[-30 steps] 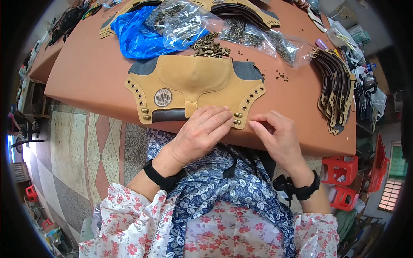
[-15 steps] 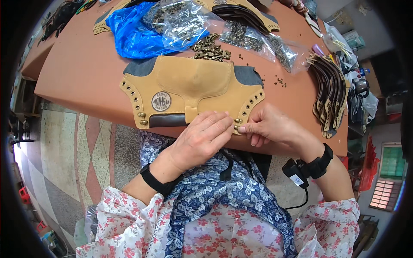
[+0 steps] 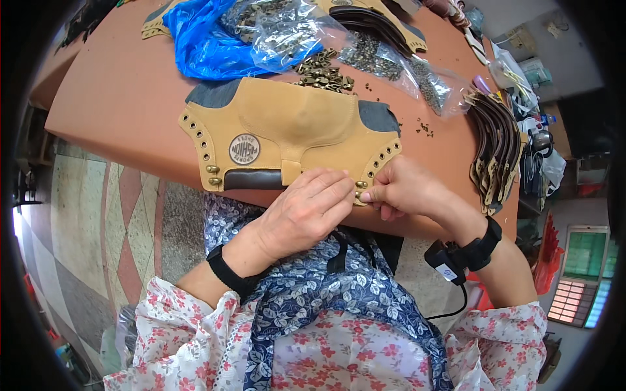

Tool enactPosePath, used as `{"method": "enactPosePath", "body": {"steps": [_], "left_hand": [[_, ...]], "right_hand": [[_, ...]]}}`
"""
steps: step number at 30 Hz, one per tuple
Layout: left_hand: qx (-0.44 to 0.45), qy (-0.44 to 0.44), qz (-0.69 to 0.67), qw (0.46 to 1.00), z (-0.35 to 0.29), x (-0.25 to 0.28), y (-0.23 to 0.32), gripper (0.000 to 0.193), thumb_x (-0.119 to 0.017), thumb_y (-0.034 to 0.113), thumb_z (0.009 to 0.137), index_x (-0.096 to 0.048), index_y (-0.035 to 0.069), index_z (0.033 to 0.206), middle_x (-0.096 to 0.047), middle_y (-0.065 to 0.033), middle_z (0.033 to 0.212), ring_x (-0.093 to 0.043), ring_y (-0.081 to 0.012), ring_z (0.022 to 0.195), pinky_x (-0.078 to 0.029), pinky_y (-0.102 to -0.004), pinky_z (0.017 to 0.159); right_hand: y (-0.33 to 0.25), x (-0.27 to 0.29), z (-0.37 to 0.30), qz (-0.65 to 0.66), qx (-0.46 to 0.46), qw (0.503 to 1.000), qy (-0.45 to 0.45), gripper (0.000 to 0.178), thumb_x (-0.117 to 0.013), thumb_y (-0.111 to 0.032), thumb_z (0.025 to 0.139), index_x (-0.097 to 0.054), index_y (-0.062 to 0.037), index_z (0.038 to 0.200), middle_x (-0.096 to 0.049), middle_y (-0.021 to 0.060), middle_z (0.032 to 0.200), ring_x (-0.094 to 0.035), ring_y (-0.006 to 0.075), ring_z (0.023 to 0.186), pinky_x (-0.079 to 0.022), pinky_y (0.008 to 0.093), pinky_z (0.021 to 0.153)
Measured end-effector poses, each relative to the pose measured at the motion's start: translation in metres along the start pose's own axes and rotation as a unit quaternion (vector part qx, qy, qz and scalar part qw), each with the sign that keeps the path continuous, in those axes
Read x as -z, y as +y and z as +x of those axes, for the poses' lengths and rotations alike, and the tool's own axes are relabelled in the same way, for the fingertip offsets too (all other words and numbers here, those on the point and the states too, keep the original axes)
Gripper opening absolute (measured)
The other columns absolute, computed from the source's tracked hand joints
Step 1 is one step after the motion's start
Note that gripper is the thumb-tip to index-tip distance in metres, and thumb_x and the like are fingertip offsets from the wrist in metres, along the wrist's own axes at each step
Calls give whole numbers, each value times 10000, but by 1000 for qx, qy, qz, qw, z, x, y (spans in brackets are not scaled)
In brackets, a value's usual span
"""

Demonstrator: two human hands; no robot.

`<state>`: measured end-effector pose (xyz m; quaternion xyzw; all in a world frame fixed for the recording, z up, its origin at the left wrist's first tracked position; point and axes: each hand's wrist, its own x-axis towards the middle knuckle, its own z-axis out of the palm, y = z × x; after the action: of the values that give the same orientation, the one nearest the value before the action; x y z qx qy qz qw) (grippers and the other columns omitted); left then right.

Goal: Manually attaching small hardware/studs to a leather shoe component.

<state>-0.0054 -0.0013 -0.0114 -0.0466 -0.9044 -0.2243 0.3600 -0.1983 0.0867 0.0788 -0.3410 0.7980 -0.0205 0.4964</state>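
Observation:
A tan shoe upper [image 3: 280, 140] with dark grey corners, a round printed patch [image 3: 244, 149] and a dark brown strip lies at the table's near edge. Rows of eyelets run down both its sides, and brass lace hooks [image 3: 214, 174] sit at the lower left corner. My left hand [image 3: 303, 208] grips the upper's near edge right of centre, its fingertips partly hidden. At the lower right corner my right hand [image 3: 407, 186] is closed, thumb and forefinger pinching the lower of two brass lace hooks [image 3: 360, 185].
Behind the upper lie a pile of brass hooks [image 3: 326, 72], a blue plastic bag [image 3: 205, 49] and clear bags of small metal parts [image 3: 372, 55]. A few loose pieces [image 3: 424, 128] are scattered at the right. Stacked brown-and-tan shoe pieces [image 3: 494, 150] lie along the table's right edge.
Both hands keep nearly the same hold on the upper and the hook. The view has shifted slightly; the upper's far edge sits a little higher and looks slightly tilted.

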Motion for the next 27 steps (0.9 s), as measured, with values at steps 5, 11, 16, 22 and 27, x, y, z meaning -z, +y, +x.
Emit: {"method": "enactPosePath", "body": {"steps": [5,11,16,22,27], "left_hand": [[5,-10,7,1000,1,2,0,437,-653,48,724,-650,-53,1149,-646,-180,1198,-642,-350,1112,-518,-459,955],[16,-25,23,999,3,0,0,387,-693,30,790,-650,-41,1167,-644,-178,1203,-634,-351,1126,-518,-457,949],[30,-30,26,999,5,1,5,385,-753,87,831,-651,-32,1183,-646,-171,1195,-632,-341,1128,-515,-451,943],[39,-27,23,999,6,1,7,392,-762,112,838,-652,-38,1184,-649,-167,1187,-633,-338,1124,-513,-442,931],[37,-24,26,999,7,0,9,394,-760,110,841,-650,-41,1188,-647,-159,1190,-634,-337,1115,-512,-443,922]], "right_hand": [[19,-14,-15,-10,160,979,124,260,-714,-220,919,-711,-2,777,-673,106,638,-657,214,579,-504,343,560],[50,-47,-27,-113,379,833,387,179,-722,-122,862,-699,-21,1008,-644,119,874,-649,309,787,-533,389,703],[58,-65,-18,-190,414,782,426,419,-741,-164,838,-651,-12,1219,-614,118,1048,-616,301,924,-518,396,782],[53,-70,-16,-224,403,779,425,480,-750,-224,819,-648,16,1221,-610,112,1043,-601,281,910,-495,392,769],[52,-72,-15,-261,400,769,425,520,-755,-200,785,-634,32,1234,-607,127,1111,-600,281,923,-490,394,765]]}}
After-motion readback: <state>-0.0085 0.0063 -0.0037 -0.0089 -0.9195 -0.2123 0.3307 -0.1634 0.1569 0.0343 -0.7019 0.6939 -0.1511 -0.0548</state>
